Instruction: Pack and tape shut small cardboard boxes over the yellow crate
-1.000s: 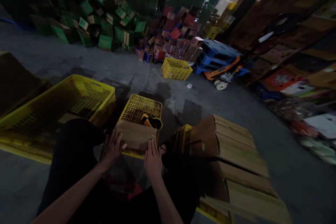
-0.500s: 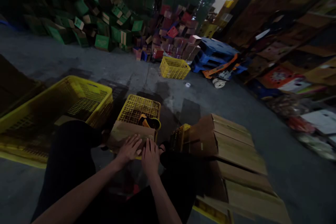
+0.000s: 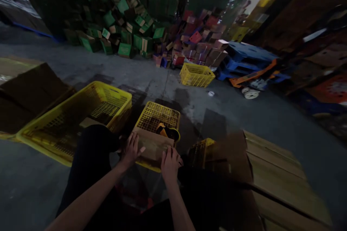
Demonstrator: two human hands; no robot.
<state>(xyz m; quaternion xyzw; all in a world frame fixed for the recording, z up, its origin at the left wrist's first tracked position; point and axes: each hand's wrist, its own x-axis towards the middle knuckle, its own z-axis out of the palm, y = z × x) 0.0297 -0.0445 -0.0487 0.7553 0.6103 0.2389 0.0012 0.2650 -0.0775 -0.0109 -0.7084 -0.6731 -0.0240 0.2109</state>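
A small brown cardboard box [image 3: 153,146] lies across the near part of a yellow crate [image 3: 158,113] whose gridded face is up. My left hand [image 3: 131,151] is at the box's left end, thumb apart on top and fingers along the edge. At its right end my right hand [image 3: 170,162] has bent fingers over the edge. Both hands hold the box between them; the fingertips are partly hidden. Just behind the box, on the grid, rests a black and yellow object [image 3: 168,131] that looks like a tape dispenser.
A large yellow crate [image 3: 116,95] with a cardboard piece inside stands left. Stacked flat cardboard [image 3: 276,173] sits on the right by another yellow crate [image 3: 206,148]. Farther off are a yellow crate [image 3: 196,74], blue pallets [image 3: 249,52], an orange pallet jack [image 3: 255,74] and heaped boxes [image 3: 124,48].
My hands have moved apart, from close together on the middle of the cardboard box to its two ends. The view has turned left, so the surroundings appear farther right.
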